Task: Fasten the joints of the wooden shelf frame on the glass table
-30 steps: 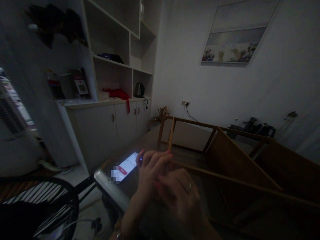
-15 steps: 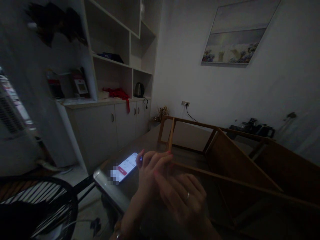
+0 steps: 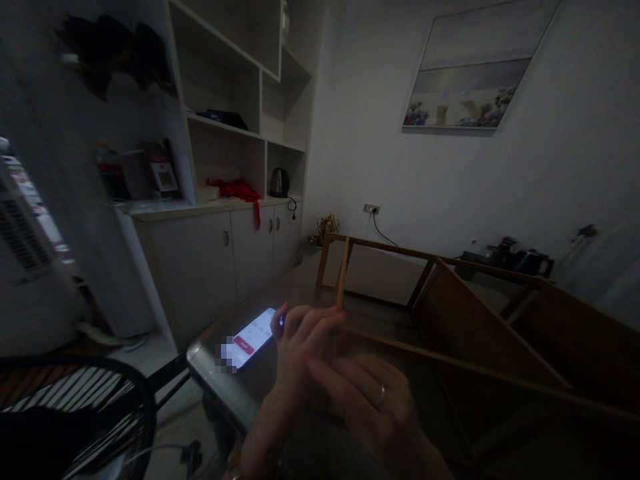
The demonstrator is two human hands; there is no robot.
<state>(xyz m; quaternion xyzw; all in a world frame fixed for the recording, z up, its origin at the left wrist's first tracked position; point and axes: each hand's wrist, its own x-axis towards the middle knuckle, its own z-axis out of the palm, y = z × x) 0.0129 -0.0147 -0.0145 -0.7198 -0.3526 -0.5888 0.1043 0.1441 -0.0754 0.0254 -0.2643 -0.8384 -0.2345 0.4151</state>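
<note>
One white wall and a shelved cabinet, dim, beyond the fingers.
Dark tabletop beneath them; wooden frame just right; left hand and right hand half-curled, any hold unclear; lit phone just left.

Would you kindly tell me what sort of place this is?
Probably a living or dining room in a home, judging by the white shelving unit, the electric kettle on it and the framed picture on the wall.
</note>
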